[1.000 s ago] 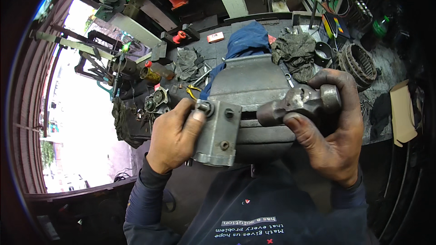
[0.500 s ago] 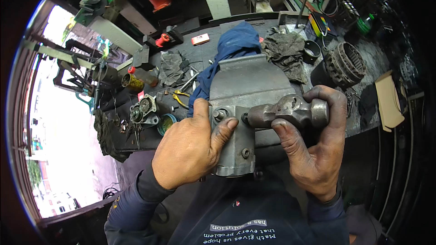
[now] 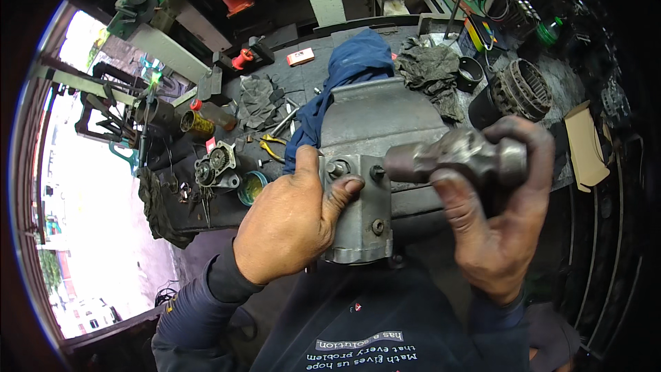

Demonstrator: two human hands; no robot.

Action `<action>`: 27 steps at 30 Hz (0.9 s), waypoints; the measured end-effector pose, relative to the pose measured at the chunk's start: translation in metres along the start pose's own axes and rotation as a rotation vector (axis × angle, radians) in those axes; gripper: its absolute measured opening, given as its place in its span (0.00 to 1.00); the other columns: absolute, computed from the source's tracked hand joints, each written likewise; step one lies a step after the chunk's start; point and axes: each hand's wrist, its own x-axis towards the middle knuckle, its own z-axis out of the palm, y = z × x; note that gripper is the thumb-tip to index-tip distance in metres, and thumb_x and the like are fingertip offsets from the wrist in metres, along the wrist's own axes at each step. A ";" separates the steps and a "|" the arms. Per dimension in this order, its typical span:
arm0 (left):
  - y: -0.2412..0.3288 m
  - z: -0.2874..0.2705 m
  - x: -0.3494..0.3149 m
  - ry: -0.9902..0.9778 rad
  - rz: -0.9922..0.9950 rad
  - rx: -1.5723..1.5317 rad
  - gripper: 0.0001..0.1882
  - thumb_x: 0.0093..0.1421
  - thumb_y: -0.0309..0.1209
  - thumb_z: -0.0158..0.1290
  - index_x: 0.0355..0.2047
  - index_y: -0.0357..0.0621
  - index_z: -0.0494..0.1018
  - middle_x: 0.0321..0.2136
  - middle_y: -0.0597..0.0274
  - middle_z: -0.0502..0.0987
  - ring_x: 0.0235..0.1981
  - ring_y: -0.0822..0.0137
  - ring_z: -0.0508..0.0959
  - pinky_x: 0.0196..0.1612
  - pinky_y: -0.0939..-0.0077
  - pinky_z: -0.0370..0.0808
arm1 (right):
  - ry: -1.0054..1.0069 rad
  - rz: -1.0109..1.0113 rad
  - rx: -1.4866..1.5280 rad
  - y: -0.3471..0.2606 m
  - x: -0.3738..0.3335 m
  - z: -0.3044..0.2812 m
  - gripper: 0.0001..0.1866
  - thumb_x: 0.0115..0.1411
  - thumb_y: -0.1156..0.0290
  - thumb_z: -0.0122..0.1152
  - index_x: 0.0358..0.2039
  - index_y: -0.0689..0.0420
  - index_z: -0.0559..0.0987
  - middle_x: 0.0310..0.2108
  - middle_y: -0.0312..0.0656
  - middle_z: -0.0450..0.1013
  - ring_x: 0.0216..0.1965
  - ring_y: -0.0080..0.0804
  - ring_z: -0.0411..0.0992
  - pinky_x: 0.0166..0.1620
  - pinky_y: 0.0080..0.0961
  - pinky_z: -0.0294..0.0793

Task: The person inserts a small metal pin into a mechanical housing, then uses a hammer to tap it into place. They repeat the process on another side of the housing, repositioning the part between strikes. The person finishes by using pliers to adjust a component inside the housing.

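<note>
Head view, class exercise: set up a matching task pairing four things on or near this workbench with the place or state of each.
Things:
1. grey metal housing
2. dark cylindrical part
3. blue cloth
4. ribbed metal ring

Places or states:
a. gripped by right hand
b. far right of bench
c. held by left hand
d. draped behind the housing

Pairs: 1-c, 2-a, 3-d, 4-b

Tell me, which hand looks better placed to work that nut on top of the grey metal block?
Probably the left hand: its thumb already rests beside the nut on the grey metal housing. The right hand is wrapped around the dark cylindrical part sticking out sideways.
</note>
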 end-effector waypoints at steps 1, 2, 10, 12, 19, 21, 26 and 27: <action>-0.001 0.000 -0.001 0.006 -0.002 -0.010 0.32 0.75 0.49 0.48 0.48 0.22 0.59 0.22 0.28 0.77 0.28 0.28 0.80 0.32 0.41 0.75 | 0.009 0.017 -0.010 -0.004 -0.001 0.002 0.27 0.63 0.70 0.74 0.56 0.62 0.69 0.46 0.42 0.70 0.44 0.27 0.72 0.53 0.23 0.72; -0.003 0.000 -0.001 0.014 0.014 -0.008 0.32 0.75 0.48 0.48 0.48 0.21 0.59 0.22 0.29 0.76 0.28 0.28 0.80 0.31 0.41 0.75 | -0.031 -0.046 -0.187 -0.006 0.001 0.004 0.27 0.63 0.71 0.73 0.56 0.62 0.69 0.45 0.42 0.72 0.42 0.27 0.73 0.52 0.23 0.73; -0.008 0.003 -0.003 0.058 0.080 0.041 0.32 0.74 0.47 0.51 0.48 0.20 0.59 0.20 0.31 0.76 0.26 0.30 0.79 0.28 0.41 0.74 | 0.177 -0.230 -0.327 -0.021 0.004 0.001 0.29 0.67 0.64 0.69 0.61 0.61 0.68 0.45 0.46 0.75 0.30 0.21 0.71 0.34 0.14 0.72; -0.008 0.002 -0.002 0.051 0.082 -0.027 0.32 0.74 0.47 0.51 0.48 0.20 0.59 0.19 0.31 0.76 0.25 0.30 0.79 0.27 0.41 0.73 | -0.048 -0.119 -0.434 -0.012 0.003 -0.001 0.29 0.65 0.67 0.71 0.61 0.61 0.67 0.45 0.44 0.73 0.39 0.25 0.73 0.46 0.20 0.73; -0.004 -0.001 -0.003 -0.006 -0.055 -0.011 0.25 0.74 0.42 0.52 0.53 0.30 0.59 0.25 0.28 0.77 0.31 0.26 0.79 0.32 0.39 0.72 | -0.073 -0.124 -0.446 -0.011 0.003 0.004 0.26 0.65 0.71 0.70 0.59 0.60 0.68 0.45 0.43 0.76 0.45 0.28 0.75 0.53 0.26 0.74; -0.005 -0.002 -0.003 0.008 -0.024 -0.009 0.25 0.74 0.42 0.52 0.53 0.30 0.59 0.25 0.29 0.77 0.31 0.26 0.78 0.32 0.39 0.71 | 0.031 -0.086 -0.172 -0.020 0.005 0.006 0.26 0.65 0.70 0.70 0.59 0.59 0.69 0.45 0.44 0.77 0.44 0.27 0.75 0.53 0.26 0.74; -0.008 -0.002 -0.002 0.030 -0.005 0.013 0.29 0.73 0.48 0.51 0.47 0.27 0.60 0.22 0.30 0.77 0.28 0.29 0.79 0.30 0.39 0.74 | 0.071 -0.131 -0.206 -0.023 0.004 0.007 0.26 0.66 0.67 0.70 0.60 0.59 0.69 0.46 0.43 0.75 0.41 0.26 0.73 0.51 0.22 0.73; -0.008 -0.001 -0.002 0.047 0.034 0.029 0.31 0.73 0.51 0.50 0.44 0.25 0.60 0.20 0.31 0.77 0.25 0.30 0.80 0.29 0.40 0.76 | -0.074 -0.096 -0.484 -0.018 0.006 0.006 0.27 0.66 0.66 0.70 0.60 0.59 0.69 0.46 0.42 0.74 0.41 0.26 0.74 0.50 0.21 0.73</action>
